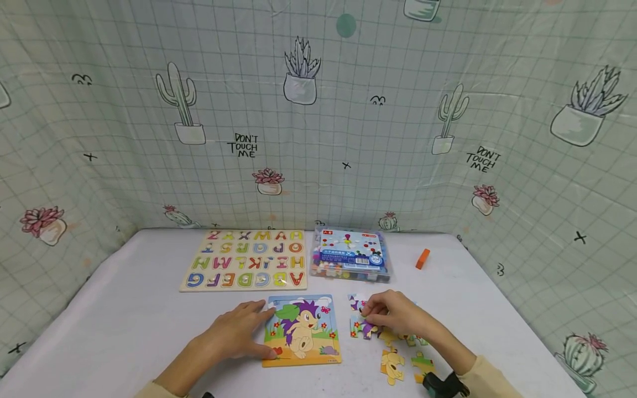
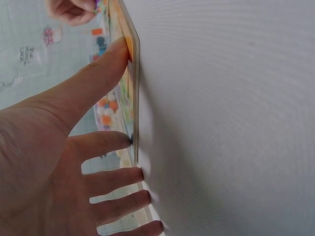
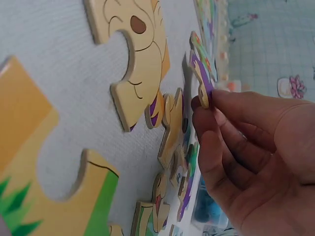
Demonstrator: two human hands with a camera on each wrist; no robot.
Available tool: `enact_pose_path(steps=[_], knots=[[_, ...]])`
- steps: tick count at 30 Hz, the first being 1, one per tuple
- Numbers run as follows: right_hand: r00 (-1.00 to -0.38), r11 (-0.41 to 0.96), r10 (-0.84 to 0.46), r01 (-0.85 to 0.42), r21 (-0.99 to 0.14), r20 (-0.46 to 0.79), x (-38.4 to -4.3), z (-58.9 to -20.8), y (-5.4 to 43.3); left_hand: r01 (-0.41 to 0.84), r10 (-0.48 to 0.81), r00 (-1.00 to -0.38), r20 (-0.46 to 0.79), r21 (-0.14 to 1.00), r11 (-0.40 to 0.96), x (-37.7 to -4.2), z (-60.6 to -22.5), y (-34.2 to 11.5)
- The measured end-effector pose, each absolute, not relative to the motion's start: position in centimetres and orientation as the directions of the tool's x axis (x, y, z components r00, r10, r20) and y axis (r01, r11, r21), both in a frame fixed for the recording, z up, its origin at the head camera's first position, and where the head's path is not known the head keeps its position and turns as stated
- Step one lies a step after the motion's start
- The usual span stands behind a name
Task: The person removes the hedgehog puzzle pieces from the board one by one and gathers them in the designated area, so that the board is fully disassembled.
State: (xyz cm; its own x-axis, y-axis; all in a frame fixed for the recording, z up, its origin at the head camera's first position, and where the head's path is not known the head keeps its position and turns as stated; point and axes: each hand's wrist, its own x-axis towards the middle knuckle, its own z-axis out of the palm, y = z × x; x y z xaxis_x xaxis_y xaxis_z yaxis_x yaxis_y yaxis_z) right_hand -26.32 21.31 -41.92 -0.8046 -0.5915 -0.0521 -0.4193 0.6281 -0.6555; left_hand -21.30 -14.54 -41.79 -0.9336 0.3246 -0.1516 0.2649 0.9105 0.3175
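A hedgehog puzzle board (image 1: 303, 361) lies flat on the table. My left hand (image 1: 236, 333) rests along its left side, thumb on the lower left corner and fingers spread near the upper left. In the left wrist view, the left hand (image 2: 59, 152) has fairly straight fingers, with the thumb touching the board's edge (image 2: 137, 73). Right of the board, my right hand (image 1: 398, 314) pinches a purple and green puzzle piece (image 3: 202, 73) between thumb and index finger. Loose puzzle pieces lie under and around that hand, among them a cream one (image 1: 392, 365) and a green and orange one (image 1: 423, 362).
Behind the board lies a wooden alphabet board (image 1: 186, 284). Beside that is a clear plastic box (image 1: 350, 257) of colourful parts with a printed label. An orange block (image 1: 422, 258) lies at the back right. Patterned cloth (image 1: 318, 138) hangs around the white table (image 1: 124, 309).
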Motion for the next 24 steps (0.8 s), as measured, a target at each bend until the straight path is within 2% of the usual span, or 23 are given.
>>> enact_pose_path(steps=[10,18,24], knots=[[-0.832,0.675,-0.554,-0.436,-0.595,-0.019,-25.8,-41.9,20.8,0.276,0.336,-0.93,-0.147,0.323,0.905,-21.1,-41.7,-14.6],[-0.858,0.76,-0.512,-0.473,-0.446,0.037,-25.5,-41.7,20.0,0.28,0.34,-0.93,-0.138,0.329,0.902,-21.2,-41.9,-14.6],[-0.853,0.765,-0.52,-0.488,-0.42,0.043,-25.4,-41.4,18.8,0.294,0.351,-0.928,-0.128,0.332,0.896,-21.3,-42.2,-14.7]])
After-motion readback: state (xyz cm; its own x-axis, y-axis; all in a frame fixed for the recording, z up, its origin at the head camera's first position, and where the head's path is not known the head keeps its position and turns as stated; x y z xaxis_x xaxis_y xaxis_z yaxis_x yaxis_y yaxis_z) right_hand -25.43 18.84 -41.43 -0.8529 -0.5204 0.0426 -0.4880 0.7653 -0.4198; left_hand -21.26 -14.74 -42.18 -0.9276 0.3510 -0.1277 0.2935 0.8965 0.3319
